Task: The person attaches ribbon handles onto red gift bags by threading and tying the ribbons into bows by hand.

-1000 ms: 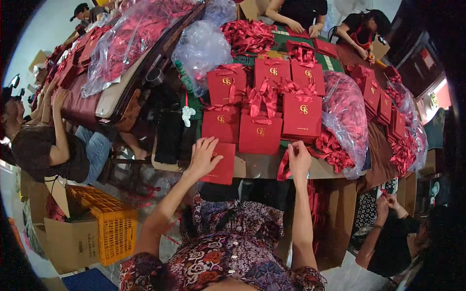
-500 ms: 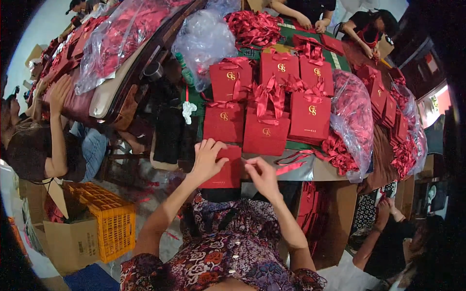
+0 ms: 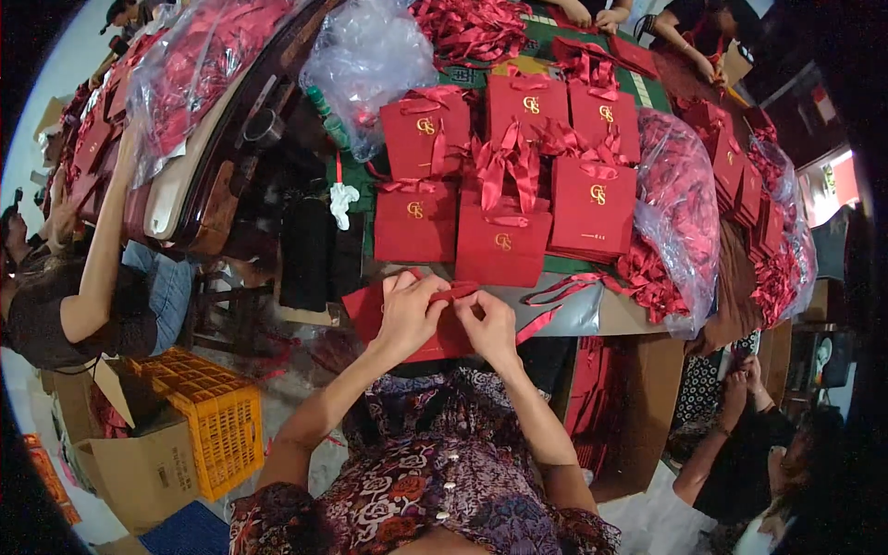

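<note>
A red paper gift bag [image 3: 366, 313] lies tilted at the table's near edge, partly covered by my hands. My left hand [image 3: 407, 313] rests over it with bent fingers, its thumb and fingertips closed on the bag's upper edge. Beside it, my right hand [image 3: 487, 326] pinches at the same edge. Between both fingertips is a narrow raised strip of red; whether it is folded bag or ribbon I cannot tell. Just beyond my hands stand finished-looking red bags with ribbon handles, the nearest bag [image 3: 502, 245] touching another bag [image 3: 415, 227] at its left.
Right of the bags sit a clear plastic sack of red ribbons [image 3: 680, 217] and a loose ribbon [image 3: 546, 310]. A ribbon heap [image 3: 472, 28] and a crumpled clear bag [image 3: 368, 69] lie farther back. An orange crate [image 3: 222, 430] stands at lower left. Other people work around the tables.
The bag under my hands has turned from upright to tilted. My right hand has moved left, close to my left hand, and both now meet at the bag's upper edge. The view has shifted slightly.
</note>
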`<act>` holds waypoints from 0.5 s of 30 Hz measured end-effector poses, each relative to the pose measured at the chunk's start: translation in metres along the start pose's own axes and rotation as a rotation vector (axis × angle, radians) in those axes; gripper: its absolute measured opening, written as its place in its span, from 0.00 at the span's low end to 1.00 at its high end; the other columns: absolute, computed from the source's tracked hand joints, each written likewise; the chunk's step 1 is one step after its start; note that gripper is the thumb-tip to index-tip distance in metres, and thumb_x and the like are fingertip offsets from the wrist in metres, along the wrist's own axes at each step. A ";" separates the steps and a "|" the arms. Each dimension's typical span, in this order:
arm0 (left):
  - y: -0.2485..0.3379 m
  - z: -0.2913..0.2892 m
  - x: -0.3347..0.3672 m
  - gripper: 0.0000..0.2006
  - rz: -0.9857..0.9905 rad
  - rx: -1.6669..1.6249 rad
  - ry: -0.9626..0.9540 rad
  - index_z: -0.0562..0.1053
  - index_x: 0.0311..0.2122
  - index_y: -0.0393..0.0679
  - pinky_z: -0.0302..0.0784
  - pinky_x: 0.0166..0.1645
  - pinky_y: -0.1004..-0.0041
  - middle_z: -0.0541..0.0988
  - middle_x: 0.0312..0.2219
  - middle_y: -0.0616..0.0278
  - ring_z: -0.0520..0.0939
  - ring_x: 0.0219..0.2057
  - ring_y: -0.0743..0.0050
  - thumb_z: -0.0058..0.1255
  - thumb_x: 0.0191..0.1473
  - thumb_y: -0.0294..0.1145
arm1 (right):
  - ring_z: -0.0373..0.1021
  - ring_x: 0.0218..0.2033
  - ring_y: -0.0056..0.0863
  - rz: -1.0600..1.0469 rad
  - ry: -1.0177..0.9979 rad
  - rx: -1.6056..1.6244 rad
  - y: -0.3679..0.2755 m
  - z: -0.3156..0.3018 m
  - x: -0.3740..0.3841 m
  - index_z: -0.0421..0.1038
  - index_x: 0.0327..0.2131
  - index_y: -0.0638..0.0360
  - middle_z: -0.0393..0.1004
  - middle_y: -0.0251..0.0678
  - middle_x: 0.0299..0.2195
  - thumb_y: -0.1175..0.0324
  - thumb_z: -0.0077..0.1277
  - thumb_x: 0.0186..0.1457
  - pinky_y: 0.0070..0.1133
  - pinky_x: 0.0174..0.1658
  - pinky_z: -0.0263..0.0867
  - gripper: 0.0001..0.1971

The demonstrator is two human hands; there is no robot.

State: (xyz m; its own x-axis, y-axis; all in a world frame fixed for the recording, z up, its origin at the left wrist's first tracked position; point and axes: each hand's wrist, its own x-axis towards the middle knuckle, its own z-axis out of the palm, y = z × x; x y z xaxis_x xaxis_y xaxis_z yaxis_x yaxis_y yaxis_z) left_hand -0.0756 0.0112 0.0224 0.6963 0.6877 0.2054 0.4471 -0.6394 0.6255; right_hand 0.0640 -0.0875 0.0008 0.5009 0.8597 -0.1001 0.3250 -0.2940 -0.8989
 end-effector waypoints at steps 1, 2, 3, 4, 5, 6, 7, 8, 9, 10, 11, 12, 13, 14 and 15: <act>0.002 0.001 0.000 0.11 -0.012 0.004 0.012 0.76 0.38 0.48 0.61 0.46 0.63 0.81 0.31 0.64 0.76 0.36 0.62 0.61 0.46 0.28 | 0.78 0.29 0.33 0.023 0.019 -0.054 -0.005 -0.003 0.001 0.77 0.32 0.62 0.79 0.43 0.27 0.65 0.55 0.54 0.26 0.34 0.71 0.10; 0.004 0.002 0.000 0.11 -0.024 0.009 0.025 0.76 0.37 0.48 0.61 0.46 0.62 0.81 0.31 0.65 0.76 0.35 0.62 0.61 0.46 0.28 | 0.78 0.29 0.33 0.027 0.019 -0.053 -0.005 -0.002 0.001 0.77 0.32 0.62 0.79 0.43 0.27 0.65 0.55 0.54 0.26 0.34 0.71 0.10; 0.004 0.004 -0.001 0.11 -0.025 0.009 0.022 0.76 0.37 0.48 0.61 0.46 0.62 0.81 0.31 0.65 0.76 0.35 0.62 0.61 0.46 0.28 | 0.78 0.29 0.36 0.018 0.032 -0.038 -0.004 -0.001 0.001 0.77 0.31 0.62 0.79 0.44 0.27 0.64 0.55 0.54 0.28 0.34 0.70 0.10; 0.004 0.006 -0.003 0.11 -0.019 0.020 0.042 0.76 0.37 0.48 0.61 0.45 0.62 0.81 0.30 0.65 0.75 0.35 0.61 0.61 0.46 0.28 | 0.78 0.29 0.38 0.008 0.045 -0.023 -0.004 0.000 0.000 0.77 0.31 0.61 0.79 0.44 0.26 0.63 0.55 0.54 0.29 0.34 0.70 0.10; 0.002 0.009 -0.004 0.10 -0.013 0.032 0.063 0.76 0.37 0.48 0.61 0.45 0.62 0.80 0.29 0.65 0.75 0.35 0.61 0.60 0.46 0.28 | 0.76 0.28 0.47 -0.031 0.070 -0.091 -0.002 0.001 0.001 0.76 0.30 0.61 0.77 0.47 0.23 0.62 0.55 0.53 0.35 0.32 0.70 0.11; -0.001 0.014 -0.006 0.10 0.001 0.035 0.077 0.76 0.37 0.48 0.62 0.44 0.62 0.80 0.29 0.65 0.75 0.35 0.61 0.60 0.46 0.27 | 0.76 0.28 0.47 -0.031 0.068 -0.090 0.000 0.002 0.002 0.76 0.30 0.61 0.77 0.47 0.23 0.62 0.55 0.53 0.35 0.32 0.70 0.11; -0.002 0.019 -0.007 0.10 0.005 0.030 0.092 0.76 0.37 0.48 0.62 0.44 0.62 0.80 0.29 0.65 0.75 0.35 0.61 0.59 0.46 0.27 | 0.76 0.27 0.48 -0.033 0.067 -0.139 0.001 0.003 0.002 0.75 0.29 0.61 0.77 0.47 0.23 0.62 0.56 0.53 0.37 0.32 0.70 0.11; -0.003 0.023 -0.010 0.10 0.010 0.027 0.107 0.76 0.36 0.47 0.62 0.44 0.63 0.80 0.29 0.65 0.75 0.35 0.61 0.59 0.46 0.26 | 0.75 0.27 0.49 -0.037 0.066 -0.188 0.002 0.005 0.003 0.75 0.28 0.60 0.77 0.48 0.22 0.62 0.56 0.53 0.38 0.31 0.70 0.11; -0.004 0.025 -0.013 0.10 0.019 0.024 0.085 0.76 0.37 0.47 0.62 0.44 0.62 0.80 0.29 0.65 0.75 0.34 0.61 0.58 0.46 0.25 | 0.75 0.26 0.49 -0.039 0.056 -0.210 0.002 0.005 0.002 0.75 0.27 0.61 0.76 0.48 0.22 0.62 0.56 0.52 0.39 0.31 0.69 0.11; -0.002 0.028 -0.015 0.11 0.019 0.013 0.099 0.76 0.37 0.47 0.62 0.44 0.62 0.80 0.30 0.65 0.75 0.34 0.61 0.58 0.46 0.25 | 0.74 0.26 0.49 -0.062 0.052 -0.236 0.002 0.005 0.003 0.74 0.26 0.60 0.75 0.48 0.21 0.62 0.56 0.52 0.39 0.30 0.69 0.11; -0.002 0.029 -0.017 0.11 0.019 0.002 0.113 0.76 0.38 0.47 0.62 0.44 0.62 0.80 0.30 0.65 0.75 0.34 0.61 0.57 0.46 0.25 | 0.74 0.25 0.49 -0.086 0.047 -0.262 0.001 0.004 0.005 0.74 0.26 0.60 0.75 0.49 0.20 0.62 0.55 0.52 0.39 0.30 0.69 0.11; -0.003 0.029 -0.018 0.11 0.014 -0.020 0.084 0.75 0.38 0.46 0.62 0.44 0.62 0.80 0.30 0.64 0.75 0.35 0.61 0.57 0.47 0.25 | 0.74 0.26 0.48 -0.074 0.021 -0.266 0.000 0.001 0.004 0.73 0.26 0.60 0.75 0.47 0.22 0.64 0.57 0.52 0.39 0.30 0.68 0.10; -0.005 0.028 -0.018 0.11 0.010 -0.017 0.089 0.75 0.38 0.46 0.62 0.44 0.62 0.80 0.30 0.64 0.75 0.35 0.61 0.57 0.47 0.25 | 0.74 0.26 0.48 -0.078 0.015 -0.266 -0.001 -0.001 0.004 0.73 0.26 0.60 0.75 0.47 0.22 0.64 0.57 0.52 0.39 0.30 0.68 0.10; -0.009 0.028 -0.018 0.11 0.004 -0.047 0.061 0.75 0.38 0.46 0.62 0.45 0.62 0.80 0.31 0.64 0.75 0.36 0.61 0.57 0.47 0.25 | 0.74 0.27 0.47 -0.138 0.010 -0.247 -0.002 -0.002 0.004 0.73 0.27 0.60 0.75 0.46 0.23 0.65 0.57 0.51 0.38 0.30 0.68 0.09; -0.012 0.028 -0.018 0.11 0.000 -0.077 0.032 0.75 0.39 0.45 0.62 0.45 0.62 0.81 0.31 0.64 0.76 0.36 0.61 0.57 0.47 0.25 | 0.74 0.27 0.47 -0.198 0.004 -0.229 -0.002 -0.004 0.005 0.73 0.28 0.59 0.76 0.44 0.24 0.66 0.58 0.51 0.37 0.30 0.68 0.08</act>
State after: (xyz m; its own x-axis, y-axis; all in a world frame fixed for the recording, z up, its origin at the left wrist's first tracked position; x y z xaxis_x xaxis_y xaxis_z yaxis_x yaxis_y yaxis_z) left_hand -0.0778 -0.0027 -0.0098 0.6771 0.6995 0.2285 0.4017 -0.6115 0.6817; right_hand 0.0687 -0.0846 0.0037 0.4131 0.9080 0.0694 0.5887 -0.2081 -0.7811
